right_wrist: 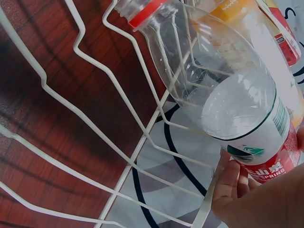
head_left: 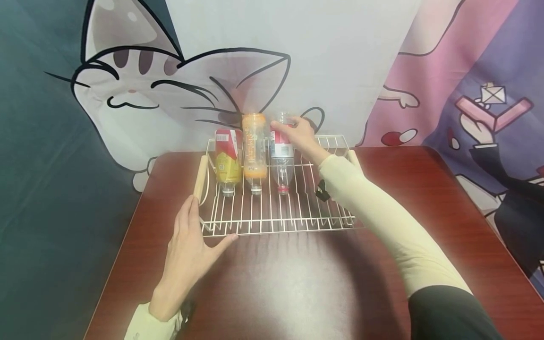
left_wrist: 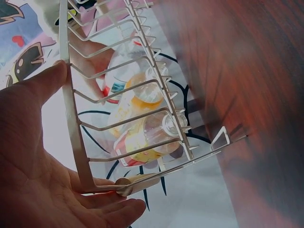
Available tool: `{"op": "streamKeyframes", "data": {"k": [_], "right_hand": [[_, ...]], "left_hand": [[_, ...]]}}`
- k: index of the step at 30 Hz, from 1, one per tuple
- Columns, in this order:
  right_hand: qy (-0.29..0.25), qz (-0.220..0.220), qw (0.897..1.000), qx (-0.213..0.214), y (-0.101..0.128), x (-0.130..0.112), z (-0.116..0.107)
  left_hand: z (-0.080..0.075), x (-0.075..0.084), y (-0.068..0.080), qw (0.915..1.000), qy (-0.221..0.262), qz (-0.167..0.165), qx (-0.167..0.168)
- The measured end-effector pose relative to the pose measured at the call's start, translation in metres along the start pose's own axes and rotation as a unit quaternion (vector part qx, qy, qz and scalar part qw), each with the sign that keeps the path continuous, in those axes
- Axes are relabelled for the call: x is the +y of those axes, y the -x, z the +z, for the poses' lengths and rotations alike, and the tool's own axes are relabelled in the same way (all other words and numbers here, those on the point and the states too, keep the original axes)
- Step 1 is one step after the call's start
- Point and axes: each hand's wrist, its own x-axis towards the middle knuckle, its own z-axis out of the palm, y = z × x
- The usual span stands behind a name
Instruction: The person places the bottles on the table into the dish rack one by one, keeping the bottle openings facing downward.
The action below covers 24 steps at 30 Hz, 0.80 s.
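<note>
Right hand (head_left: 299, 134) grips clear bottle (head_left: 281, 158); left hand (head_left: 187, 250) steadies wire rack (head_left: 272, 217)

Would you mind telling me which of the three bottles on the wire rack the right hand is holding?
The right hand grips the clear bottle with the red cap, rightmost of the three; the orange bottle and the red-and-yellow labelled bottle lie untouched.

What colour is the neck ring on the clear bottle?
Red: the clear bottle has a red neck ring, clearest in the right wrist view.
</note>
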Motion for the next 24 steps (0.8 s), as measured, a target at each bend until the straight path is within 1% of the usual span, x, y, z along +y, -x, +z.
{"op": "streamKeyframes", "data": {"k": [6, 11, 19, 24], "right_hand": [[-0.005, -0.006, 1.000, 0.007, 0.0020, -0.0005, 0.0013], [-0.003, 0.001, 1.000, 0.004, 0.0019, -0.0004, 0.0018], [0.000, -0.002, 1.000, 0.004, 0.0042, -0.0018, 0.0021], [0.001, -0.006, 1.000, 0.004, 0.0047, -0.0003, 0.0015]], "left_hand": [[-0.0007, 0.0005, -0.0003, 1.0000, 0.002, 0.001, 0.000], [-0.0014, 0.0005, -0.0007, 1.0000, 0.000, -0.003, -0.004], [-0.0014, -0.0006, -0.0017, 1.0000, 0.003, 0.003, -0.002], [-0.0024, 0.0011, -0.0017, 0.9999, 0.005, -0.005, -0.009]]}}
